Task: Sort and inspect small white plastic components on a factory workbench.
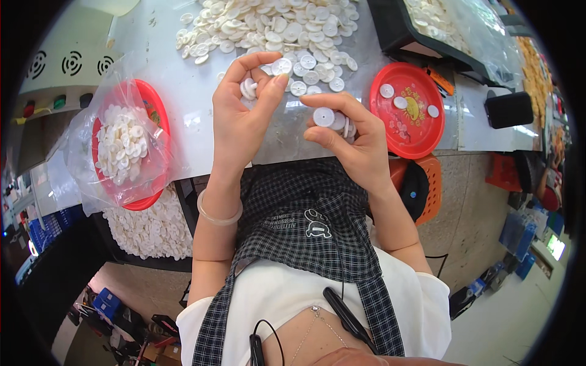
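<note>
My left hand (247,104) pinches a white plastic disc (281,66) between thumb and forefinger, with a few more discs (248,89) tucked against its fingers. To its right, my right hand (361,140) is closed around several of the same round pieces. One disc (323,116) faces up between its thumb and forefinger, showing a small hole or hub in its middle. Just beyond both hands, a heap of white discs (274,27) covers the far part of the grey table (195,122), with loose ones spilling toward me.
A red plate (384,125) with three discs stands on the right, near a black bin (397,33) and a black phone (508,110). At left, a clear bag of white pieces (122,143) rests on a red tray (160,100). Below is a dark container of white pieces (149,229).
</note>
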A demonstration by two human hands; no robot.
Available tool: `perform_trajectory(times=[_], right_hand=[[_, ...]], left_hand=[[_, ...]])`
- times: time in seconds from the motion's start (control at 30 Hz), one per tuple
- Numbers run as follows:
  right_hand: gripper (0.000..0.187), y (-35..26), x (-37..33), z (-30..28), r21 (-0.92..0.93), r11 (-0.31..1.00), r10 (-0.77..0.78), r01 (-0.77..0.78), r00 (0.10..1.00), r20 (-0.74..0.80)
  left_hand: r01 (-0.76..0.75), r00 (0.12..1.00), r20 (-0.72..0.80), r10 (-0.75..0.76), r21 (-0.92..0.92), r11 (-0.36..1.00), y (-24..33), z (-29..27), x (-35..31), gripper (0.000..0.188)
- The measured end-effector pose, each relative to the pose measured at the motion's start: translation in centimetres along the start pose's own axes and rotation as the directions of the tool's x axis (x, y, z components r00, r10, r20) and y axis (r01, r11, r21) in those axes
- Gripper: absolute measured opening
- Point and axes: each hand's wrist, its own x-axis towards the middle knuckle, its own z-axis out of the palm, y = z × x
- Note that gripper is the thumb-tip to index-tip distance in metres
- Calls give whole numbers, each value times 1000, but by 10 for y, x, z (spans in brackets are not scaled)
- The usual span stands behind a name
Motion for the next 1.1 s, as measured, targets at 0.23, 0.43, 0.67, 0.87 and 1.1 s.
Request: perform_trajectory(times=[0.23,0.43,0.67,0.87,1.1], right_hand=[[35,-8,-12,-12,212,975,75,-69,997,-18],[34,-12,-21,-21,209,974,92,-85,995,-26],[10,-15,-35,-49,608,787,202,-100,974,-101],[16,-13,-56,-96,75,904,321,-421,783,533],[18,97,-94,-44,-616,780,369,-113,878,306]], left_hand=[[-141,989,72,130,193,971,-8,29,11,25],[-38,982,186,9,156,987,-10,61,14,26],[-295,903,388,182,255,921,-15,84,18,33],[-135,940,336,66,186,973,-3,61,5,18],[23,960,271,-74,186,982,13,39,-25,16]])
